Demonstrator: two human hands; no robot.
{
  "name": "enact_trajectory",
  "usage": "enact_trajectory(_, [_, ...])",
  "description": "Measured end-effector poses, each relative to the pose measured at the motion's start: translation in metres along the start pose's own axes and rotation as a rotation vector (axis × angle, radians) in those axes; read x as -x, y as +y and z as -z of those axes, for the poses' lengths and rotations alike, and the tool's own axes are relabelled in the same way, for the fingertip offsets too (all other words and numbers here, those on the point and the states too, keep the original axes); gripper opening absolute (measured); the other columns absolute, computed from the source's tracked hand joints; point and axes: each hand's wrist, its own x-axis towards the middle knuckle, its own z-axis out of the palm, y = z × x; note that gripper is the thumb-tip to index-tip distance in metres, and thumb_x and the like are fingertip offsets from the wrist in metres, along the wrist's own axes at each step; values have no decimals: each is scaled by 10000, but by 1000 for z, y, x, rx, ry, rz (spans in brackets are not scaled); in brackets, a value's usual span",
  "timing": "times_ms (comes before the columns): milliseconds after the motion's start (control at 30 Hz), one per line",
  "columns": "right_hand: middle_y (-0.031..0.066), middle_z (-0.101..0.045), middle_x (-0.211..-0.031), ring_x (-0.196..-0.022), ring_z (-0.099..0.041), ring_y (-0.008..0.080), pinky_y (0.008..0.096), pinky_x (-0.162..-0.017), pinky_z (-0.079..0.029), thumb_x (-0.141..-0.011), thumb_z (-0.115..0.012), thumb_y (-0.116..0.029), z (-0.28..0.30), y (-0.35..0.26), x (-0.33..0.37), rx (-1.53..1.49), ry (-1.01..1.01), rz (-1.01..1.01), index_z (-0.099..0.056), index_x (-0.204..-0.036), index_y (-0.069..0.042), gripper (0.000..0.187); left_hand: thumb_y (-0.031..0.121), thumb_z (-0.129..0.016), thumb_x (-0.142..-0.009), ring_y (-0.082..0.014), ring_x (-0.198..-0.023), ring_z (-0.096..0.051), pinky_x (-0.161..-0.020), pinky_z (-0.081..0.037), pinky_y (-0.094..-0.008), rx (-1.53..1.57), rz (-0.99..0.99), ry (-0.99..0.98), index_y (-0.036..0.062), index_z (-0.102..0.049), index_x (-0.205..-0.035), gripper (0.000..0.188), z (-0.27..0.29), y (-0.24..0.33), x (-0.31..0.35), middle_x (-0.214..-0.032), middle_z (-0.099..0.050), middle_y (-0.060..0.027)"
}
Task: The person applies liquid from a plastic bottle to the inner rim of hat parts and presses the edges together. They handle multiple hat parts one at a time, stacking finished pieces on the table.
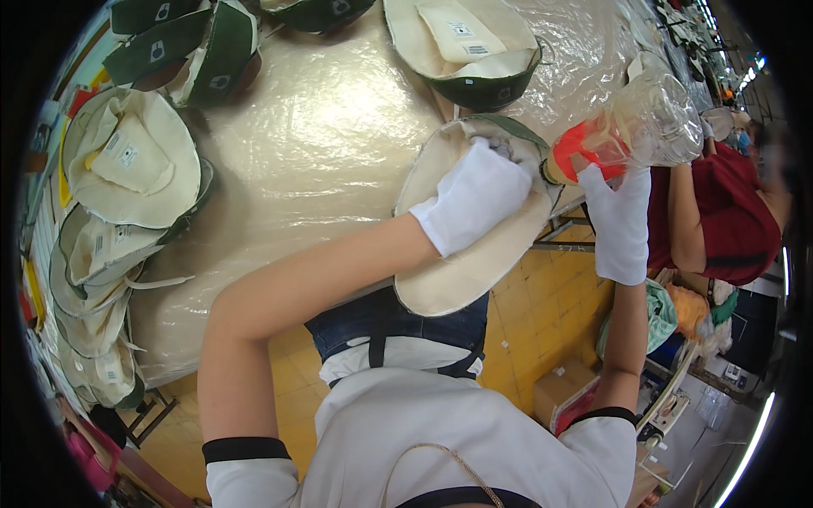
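The gloved left hand (484,196) is curled over the inside of a cream-and-green fabric piece (457,275) that overhangs the worktop's (322,144) near edge; what its fingers grip is hidden. The gloved right hand (618,218) is closed around a red-banded clear bottle (669,118), neck toward the piece. Similar pieces (135,161) crowd the worktop's left edge.

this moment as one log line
left white-gloved hand: at cream-lined green fabric hat | right white-gloved hand: gripping clear red-banded bottle, neck toward hat | nearby: plastic-covered table
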Motion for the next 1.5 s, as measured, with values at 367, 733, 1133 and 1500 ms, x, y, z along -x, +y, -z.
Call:
enact_trajectory(367, [101,-520,-1363,-1239,-522,187,350,-1067,-441,-873,-642,78,6,8,8,-89,101,-73,-350,-1470,-35,675,130,-610,-798,-220,-702,-612,-618,-496,-310,-83,-214,511,75,-597,-789,58,-15,-3,-13,-689,-555,-63])
enact_trajectory(733, [128,-632,-1253,-1160,-608,226,373,-1003,-480,-782,-752,24,16,32,16,182,-61,205,-530,-1355,-6,615,143,-615,-786,-205,-627,-639,-510,-505,-317,-39,-281,264,86,-572,-740,85,-21,-18,-8,-672,-564,-55])
enact_trajectory(1133, [109,-592,-1321,-1204,-579,206,367,-1045,-472,-870,-703,-1,35,58,40,347,-272,266,-457,-1408,-33,592,121,-553,-810,-199,-866,-532,-748,-455,-263,-76,-260,425,67,-592,-979,182,-20,-6,-21,-982,-539,-33])
enact_trajectory(1500, [136,-665,-1167,-1086,-655,294,379,-911,-529,-778,-765,-52,2,43,30,422,-92,370,-633,-1228,-44,469,141,-570,-812,-192,-960,-532,-819,-461,-287,46,-274,459,106,-593,-991,184,-20,-17,-26,-1018,-546,-36])
